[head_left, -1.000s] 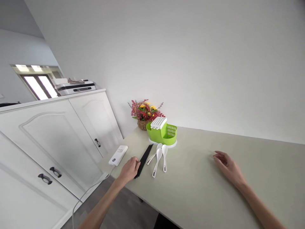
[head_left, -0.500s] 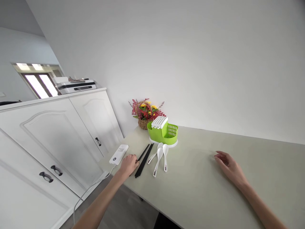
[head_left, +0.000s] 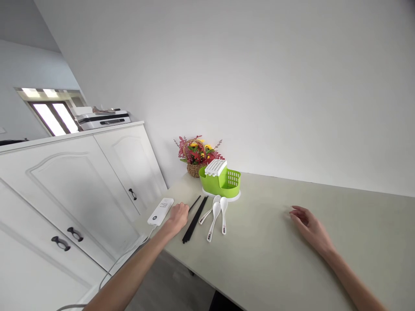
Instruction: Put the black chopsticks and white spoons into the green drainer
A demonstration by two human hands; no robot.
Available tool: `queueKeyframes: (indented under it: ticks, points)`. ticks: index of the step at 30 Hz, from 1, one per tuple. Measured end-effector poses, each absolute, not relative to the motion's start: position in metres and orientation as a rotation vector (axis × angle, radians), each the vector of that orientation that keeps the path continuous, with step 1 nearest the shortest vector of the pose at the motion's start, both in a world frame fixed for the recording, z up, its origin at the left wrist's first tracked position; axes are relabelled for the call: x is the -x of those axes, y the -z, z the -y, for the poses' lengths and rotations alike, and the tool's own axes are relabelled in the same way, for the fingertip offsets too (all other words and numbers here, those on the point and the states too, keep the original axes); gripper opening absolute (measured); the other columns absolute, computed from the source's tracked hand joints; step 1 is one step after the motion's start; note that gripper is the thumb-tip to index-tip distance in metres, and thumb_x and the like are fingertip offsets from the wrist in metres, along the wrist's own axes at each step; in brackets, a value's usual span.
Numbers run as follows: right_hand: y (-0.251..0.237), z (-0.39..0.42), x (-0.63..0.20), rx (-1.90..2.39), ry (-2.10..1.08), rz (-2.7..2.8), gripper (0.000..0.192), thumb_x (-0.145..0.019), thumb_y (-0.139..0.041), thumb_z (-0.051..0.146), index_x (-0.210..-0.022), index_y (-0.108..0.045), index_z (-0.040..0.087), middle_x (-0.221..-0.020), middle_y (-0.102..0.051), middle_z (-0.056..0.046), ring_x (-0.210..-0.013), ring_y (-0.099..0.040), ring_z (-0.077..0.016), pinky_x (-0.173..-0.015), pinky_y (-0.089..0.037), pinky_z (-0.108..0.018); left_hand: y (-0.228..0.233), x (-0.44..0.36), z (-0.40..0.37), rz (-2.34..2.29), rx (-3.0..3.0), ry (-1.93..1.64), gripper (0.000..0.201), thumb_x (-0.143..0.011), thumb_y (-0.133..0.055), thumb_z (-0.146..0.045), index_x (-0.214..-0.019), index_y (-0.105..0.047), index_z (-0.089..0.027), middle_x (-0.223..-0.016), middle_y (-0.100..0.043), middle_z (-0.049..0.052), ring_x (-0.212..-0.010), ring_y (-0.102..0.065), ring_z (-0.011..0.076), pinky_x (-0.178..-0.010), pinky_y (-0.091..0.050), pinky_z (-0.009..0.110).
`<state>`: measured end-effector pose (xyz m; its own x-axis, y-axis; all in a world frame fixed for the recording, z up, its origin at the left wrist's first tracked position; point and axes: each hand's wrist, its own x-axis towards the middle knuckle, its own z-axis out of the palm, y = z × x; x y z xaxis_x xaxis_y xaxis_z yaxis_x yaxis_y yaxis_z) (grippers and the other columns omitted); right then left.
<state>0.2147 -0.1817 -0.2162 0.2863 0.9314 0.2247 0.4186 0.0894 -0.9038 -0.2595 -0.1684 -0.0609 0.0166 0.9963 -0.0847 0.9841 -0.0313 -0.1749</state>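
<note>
Left hand, nearer, gripping a thin black stick whose long axis runs forward-right toward a green-and-white plastic caddy; right hand, empty, loosely curled, well to the right.

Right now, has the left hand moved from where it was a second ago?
Yes. Judged against the white device, the left hand has moved forward, closer to the green caddy, with a black stick in its grip.

Home interior with panelled cabinets, flower basket
</note>
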Motion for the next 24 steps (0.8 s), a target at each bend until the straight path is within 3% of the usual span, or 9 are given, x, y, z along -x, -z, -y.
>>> queueKeyframes:
  ticks: [4, 7, 11, 16, 24]
  points:
    - [0.217, 0.181, -0.214, 1.500, -0.606, 1.304, 0.052, -0.085, -0.059, 0.058, -0.125, -0.061, 0.024, -0.114, -0.074, -0.008, -0.108, -0.070, -0.0275, -0.096, -0.052, -0.041, 0.058, 0.258, 0.172, 2.149, 2.215, -0.259, 0.006, -0.082, -0.061, -0.016, -0.081, -0.067, -0.016, -0.089, -0.070, 0.015, -0.093, -0.071, 0.0319, -0.079, -0.051, 0.037]
    - [0.216, 0.181, -0.214, 1.495, -0.611, 1.307, 0.051, -0.086, -0.058, 0.057, -0.125, -0.060, 0.024, -0.114, -0.074, -0.008, -0.109, -0.069, -0.0273, -0.097, -0.051, -0.041, 0.058, 0.254, 0.177, 2.156, 2.264, -0.245, 0.018, -0.087, -0.059, -0.029, -0.074, -0.064, -0.018, -0.080, -0.068, 0.011, -0.085, -0.070, 0.0286, -0.071, -0.049, 0.034]
    - [0.216, 0.182, -0.214, 1.499, -0.614, 1.308, 0.051, -0.085, -0.058, 0.056, -0.125, -0.060, 0.024, -0.114, -0.074, -0.008, -0.108, -0.070, -0.0270, -0.096, -0.052, -0.041, 0.059, 0.247, 0.184, 2.186, 2.325, -0.269, 0.026, -0.078, -0.068, -0.043, -0.072, -0.061, -0.019, -0.081, -0.068, 0.008, -0.076, -0.069, 0.0259, -0.062, -0.047, 0.030]
    - [0.216, 0.181, -0.214, 1.508, -0.614, 1.292, 0.053, -0.083, -0.058, 0.058, -0.124, -0.060, 0.024, -0.113, -0.074, -0.009, -0.107, -0.070, -0.0280, -0.094, -0.052, -0.041, 0.061, 0.241, 0.190, 2.173, 2.345, -0.287, 0.021, -0.073, -0.071, -0.035, -0.083, -0.064, -0.019, -0.102, -0.071, 0.012, -0.093, -0.069, 0.0284, -0.071, -0.051, 0.031]
    - [0.218, 0.182, -0.216, 1.518, -0.620, 1.309, 0.053, -0.084, -0.059, 0.058, -0.126, -0.060, 0.024, -0.114, -0.073, -0.008, -0.108, -0.069, -0.0275, -0.097, -0.051, -0.042, 0.072, 0.250, 0.179, 2.186, 2.286, -0.388, 0.016, -0.079, -0.066, -0.018, -0.095, -0.069, -0.015, -0.114, -0.071, 0.019, -0.107, -0.069, 0.0346, -0.087, -0.051, 0.039]
